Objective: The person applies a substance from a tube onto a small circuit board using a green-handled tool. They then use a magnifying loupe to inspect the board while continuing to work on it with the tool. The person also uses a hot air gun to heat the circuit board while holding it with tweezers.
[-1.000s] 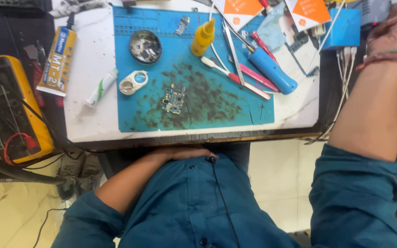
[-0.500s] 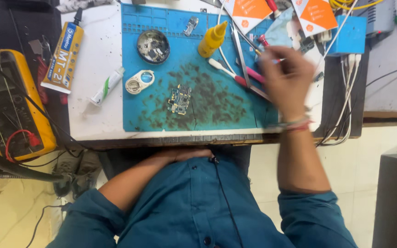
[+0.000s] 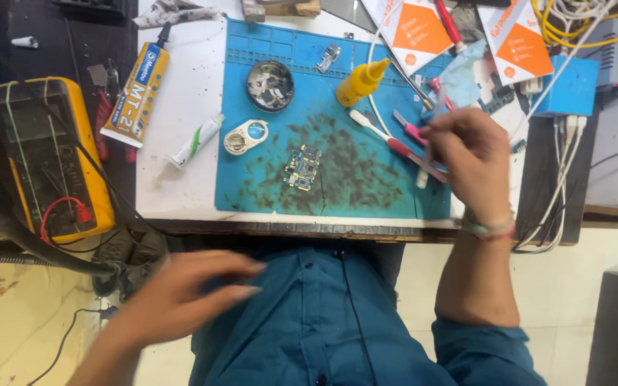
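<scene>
My right hand (image 3: 466,154) hovers over the right edge of the blue work mat (image 3: 273,50). Its fingers are closed on a slim tool whose white tip (image 3: 421,179) points down at the mat. A small circuit board (image 3: 302,168) lies in the mat's middle, left of that hand and apart from it. Several slim red and pink hand tools (image 3: 402,146) lie just under the hand. My left hand (image 3: 180,300) is low, in front of my blue shirt, blurred, fingers stretched out and holding nothing.
On the mat stand a yellow squeeze bottle (image 3: 359,82) and a round metal dish (image 3: 270,86). A white oval case (image 3: 246,137), a small white tube (image 3: 196,139) and a yellow glue tube (image 3: 137,93) lie left. A yellow multimeter (image 3: 51,157) sits far left, a blue box (image 3: 570,86) with cables right.
My right hand came in from the far right to the mat's right edge and closed on the slim tool. My left hand left my waist and swung out to the left.
</scene>
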